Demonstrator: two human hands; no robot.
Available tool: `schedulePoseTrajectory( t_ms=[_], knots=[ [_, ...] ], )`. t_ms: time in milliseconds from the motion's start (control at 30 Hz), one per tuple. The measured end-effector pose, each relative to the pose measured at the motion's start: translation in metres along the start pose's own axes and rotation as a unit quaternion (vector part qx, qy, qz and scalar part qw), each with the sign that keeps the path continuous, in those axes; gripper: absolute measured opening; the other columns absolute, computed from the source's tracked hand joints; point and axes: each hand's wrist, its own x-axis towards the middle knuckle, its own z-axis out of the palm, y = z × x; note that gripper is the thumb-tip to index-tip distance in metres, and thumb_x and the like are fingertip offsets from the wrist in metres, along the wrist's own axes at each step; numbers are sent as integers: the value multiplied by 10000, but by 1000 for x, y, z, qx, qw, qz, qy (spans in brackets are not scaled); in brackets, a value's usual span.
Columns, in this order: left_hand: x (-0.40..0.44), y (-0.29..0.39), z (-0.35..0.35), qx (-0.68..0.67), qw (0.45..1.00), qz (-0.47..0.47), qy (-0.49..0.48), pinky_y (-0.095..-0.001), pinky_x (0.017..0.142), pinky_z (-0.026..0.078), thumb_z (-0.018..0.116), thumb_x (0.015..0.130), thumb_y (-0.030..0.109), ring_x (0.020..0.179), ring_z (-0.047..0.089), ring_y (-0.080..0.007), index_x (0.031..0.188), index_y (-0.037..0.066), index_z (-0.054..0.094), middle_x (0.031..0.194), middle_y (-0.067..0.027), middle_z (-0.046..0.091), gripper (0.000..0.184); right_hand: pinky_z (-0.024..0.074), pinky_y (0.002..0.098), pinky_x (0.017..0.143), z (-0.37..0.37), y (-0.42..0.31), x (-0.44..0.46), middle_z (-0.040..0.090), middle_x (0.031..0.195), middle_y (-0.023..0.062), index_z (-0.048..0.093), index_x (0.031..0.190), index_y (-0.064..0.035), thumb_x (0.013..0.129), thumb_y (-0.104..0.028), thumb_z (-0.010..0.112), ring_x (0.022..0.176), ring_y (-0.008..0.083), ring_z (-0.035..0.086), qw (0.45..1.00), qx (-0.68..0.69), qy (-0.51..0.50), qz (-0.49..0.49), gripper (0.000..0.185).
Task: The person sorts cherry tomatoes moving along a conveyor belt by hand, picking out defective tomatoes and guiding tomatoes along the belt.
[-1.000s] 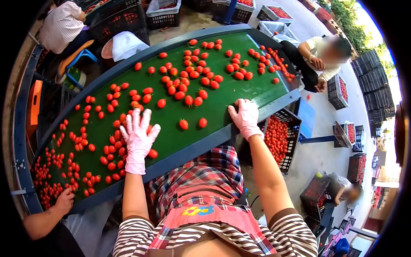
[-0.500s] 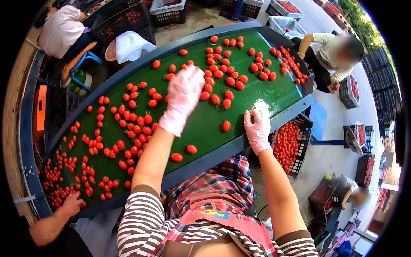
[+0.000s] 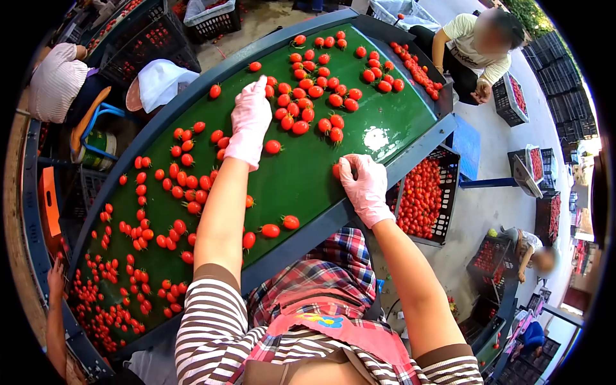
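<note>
Red cherry tomatoes (image 3: pixel 300 127) with green stems lie scattered over the green conveyor belt (image 3: pixel 301 186). My left hand (image 3: pixel 251 119), in a thin pink glove, is above the middle of the belt beside a cluster of them. Its fingers are bunched, with the index finger uppermost, and whatever they hold is hidden. My right hand (image 3: pixel 364 186), gloved alike, is near the belt's front edge. Its thumb and fingers are pinched at a single cherry tomato (image 3: pixel 336 171), which is partly covered by the fingertips.
A black crate (image 3: pixel 423 199) of tomatoes stands below the front edge. At the belt's right end, tomatoes lie in a trough (image 3: pixel 414 70), with a seated person (image 3: pixel 475 48) beyond. Another person's hand (image 3: pixel 56 276) is at the far left. More crates (image 3: pixel 511 99) stand on the floor.
My right hand has moved left from the belt's edge to the lone tomato. My left hand has shifted beside the cluster. The other person's hand at lower left has moved off the tomatoes. The view has shifted.
</note>
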Motion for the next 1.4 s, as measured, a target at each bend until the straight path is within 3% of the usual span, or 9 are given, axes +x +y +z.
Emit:
schedulePoseTrajectory(
  t_ms=[67, 200, 333, 567, 700, 867, 933, 1100, 1400],
  knots=[
    [14, 34, -7, -18, 969, -138, -202, -442, 1008, 507, 496, 975, 167, 1124, 618, -365, 1410, 188, 568, 1341, -151, 612, 442, 458, 386, 783, -1, -1, 1, 729, 876, 41, 709, 971, -135, 902, -314, 715, 806, 256, 683, 998, 9, -43, 33, 192],
    [2, 57, 19, -235, 938, 95, -237, -399, 1066, 475, 501, 965, 120, 1172, 611, -333, 1392, 191, 603, 1380, -105, 610, 445, 453, 347, 795, 2, 8, 1, 760, 983, 26, 713, 1161, -129, 848, -362, 773, 859, 199, 707, 997, 20, -64, 23, 396],
    [-7, 48, -25, -139, 980, 118, -82, -375, 1063, 470, 639, 902, 73, 1164, 629, -299, 1273, 112, 659, 1232, -117, 682, 373, 464, 364, 829, 6, -6, 1, 740, 1055, 44, 671, 1235, -110, 855, -329, 767, 956, 211, 697, 998, 30, -42, 26, 449],
    [-45, -22, -50, -392, 883, -230, -115, -253, 941, 532, 707, 939, 41, 1004, 675, -117, 1202, -66, 686, 1126, -64, 739, 285, 472, 373, 876, 14, -1, 5, 716, 1135, 55, 649, 1264, -112, 865, -284, 756, 1020, 233, 682, 997, 62, -22, 36, 447],
    [-64, -30, -72, -363, 896, -246, -63, -261, 885, 553, 745, 910, 75, 947, 698, -115, 1066, 5, 749, 1046, -52, 761, 172, 508, 340, 567, 17, 0, 11, 699, 845, 78, 656, 1271, -87, 816, -243, 821, 551, 204, 607, 995, 89, 48, -7, 508],
    [-68, -46, -99, 18, 979, -175, -100, -423, 1043, 480, 561, 1029, 289, 1159, 651, -264, 1169, 107, 724, 1171, -65, 730, 282, 528, 350, 652, 14, 7, 16, 674, 785, 60, 666, 1266, -96, 844, -295, 805, 671, 221, 644, 998, 66, 16, 13, 487],
    [-87, -48, -90, 129, 987, 65, -72, -484, 1174, 323, 515, 1046, 342, 1352, 514, -248, 1299, 152, 657, 1392, -44, 624, 346, 514, 395, 737, 10, 8, 19, 697, 739, 52, 718, 1138, -138, 837, -348, 792, 676, 275, 662, 997, 72, -2, 36, 375],
    [-119, 48, -152, 48, 952, -64, -294, -658, 1192, 156, 649, 872, 621, 1491, 228, -468, 1505, 260, 479, 1663, -146, 213, 748, 554, 395, 700, 5, 15, 22, 717, 734, 81, 723, 1075, -111, 861, -366, 782, 682, 290, 698, 996, 74, -19, 46, 338],
    [-162, 54, -159, 154, 946, -72, -276, -643, 1177, 215, 640, 913, 551, 1494, 262, -397, 1376, 251, 626, 1660, -66, 255, 552, 563, 374, 688, -5, 20, 27, 729, 785, 77, 725, 1101, -126, 825, -456, 798, 706, 270, 713, 993, -13, -87, -78, 437]
  ],
)
